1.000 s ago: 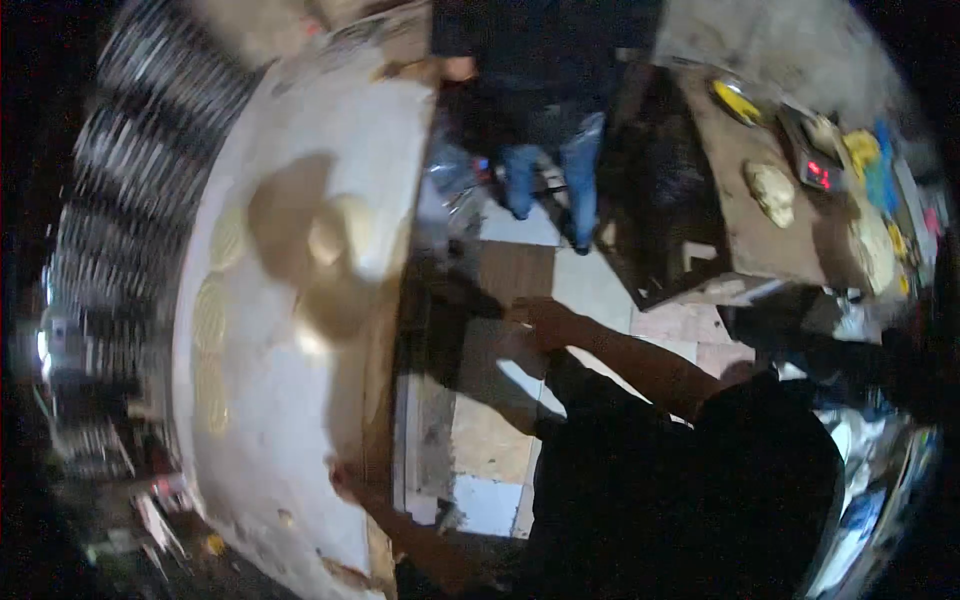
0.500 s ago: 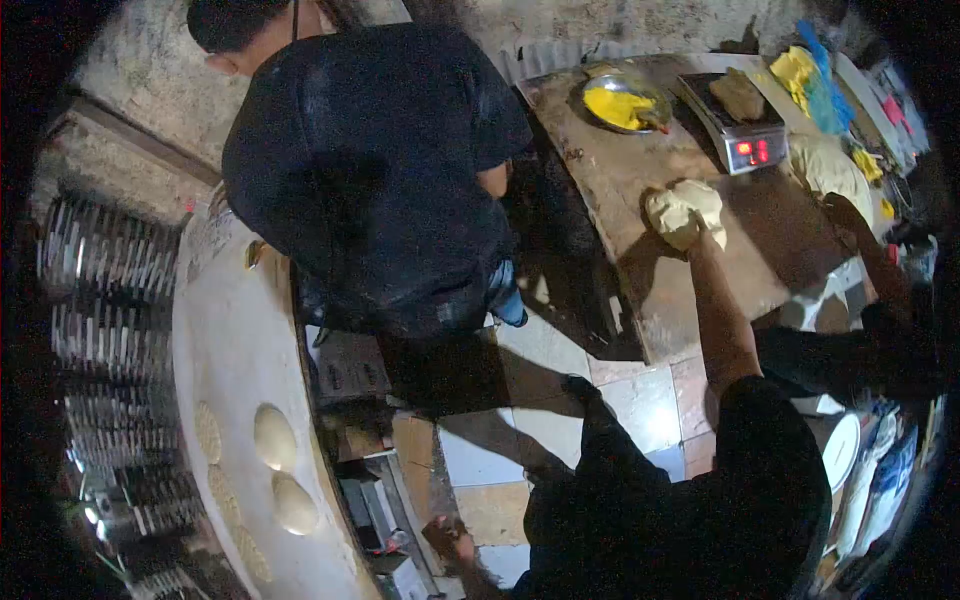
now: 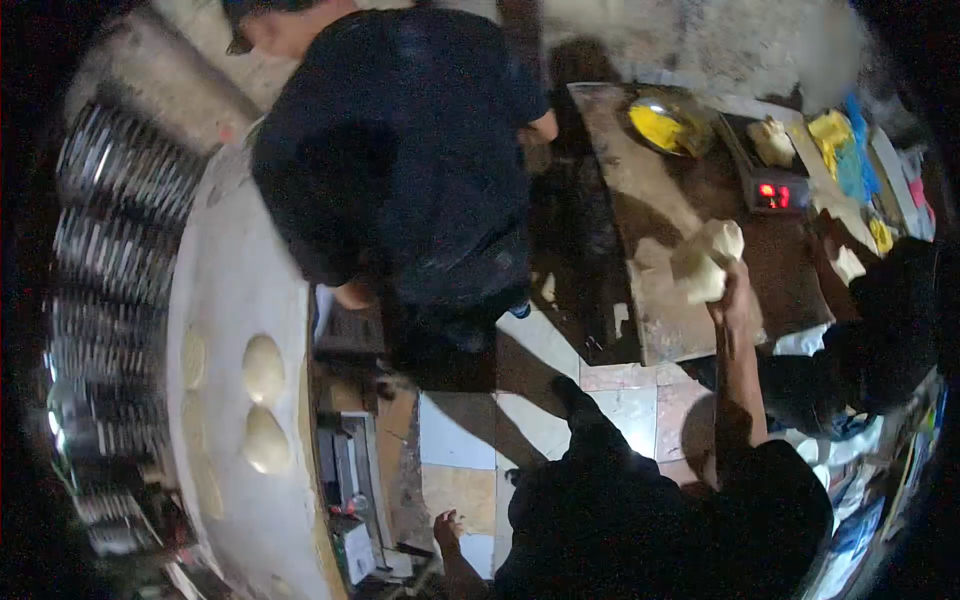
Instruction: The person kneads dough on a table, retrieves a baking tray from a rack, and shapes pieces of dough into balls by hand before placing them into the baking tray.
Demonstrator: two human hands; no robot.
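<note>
My right hand (image 3: pixel 733 290) grips a pale lump of dough (image 3: pixel 708 264), its fingers closed around the lower right side. The lump is held above the brown work table (image 3: pixel 660 325) and looks smeared by motion. My left hand (image 3: pixel 449 525) hangs low at my side over the tiled floor, fingers loosely bent and apart, with nothing visible in it. Beyond the dough stands a scale (image 3: pixel 777 195) with a red lit display, and a smaller piece of dough (image 3: pixel 772 143) rests on it. A metal bowl of yellow stuff (image 3: pixel 657 127) sits at the table's far side.
A person in a dark shirt (image 3: pixel 430 170) stands ahead, between both tables. At the right, another person's hand (image 3: pixel 828 240) is beside the scale. The long pale table (image 3: pixel 225 280) at left carries two dough rounds (image 3: pixel 264 369) and several flatter ones. Stacked racks (image 3: pixel 120 250) line the far left.
My right hand has lifted the dough from the table. A paler dough piece now sits on the scale. The view has shifted, and the person ahead has a hand showing at the pale table's edge.
</note>
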